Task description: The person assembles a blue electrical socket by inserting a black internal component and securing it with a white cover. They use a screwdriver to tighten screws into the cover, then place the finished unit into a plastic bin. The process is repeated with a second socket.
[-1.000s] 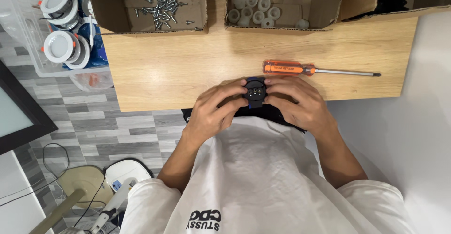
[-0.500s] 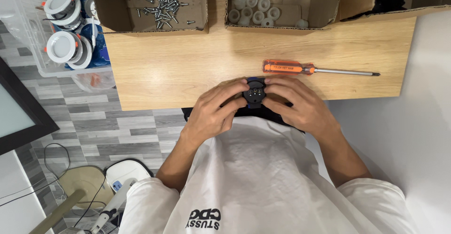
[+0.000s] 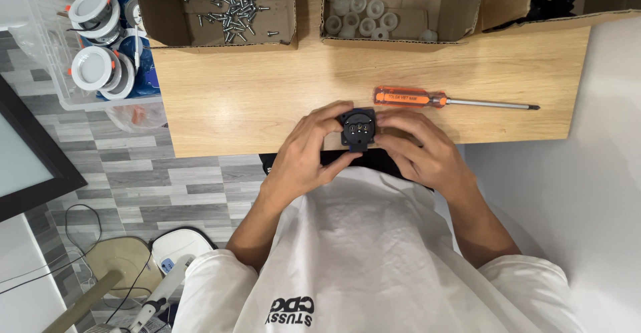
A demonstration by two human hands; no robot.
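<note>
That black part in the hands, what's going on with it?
A person at a wooden table holds a small black part at the near edge, left hand and right hand both gripping it. An orange screwdriver lies untouched just beyond. Further back sit a box of screws and a box of white rings.

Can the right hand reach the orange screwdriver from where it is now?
Probably yes. The screwdriver lies on bare table just beyond the right hand, nothing between them, but that hand helps hold the small black part.
</note>
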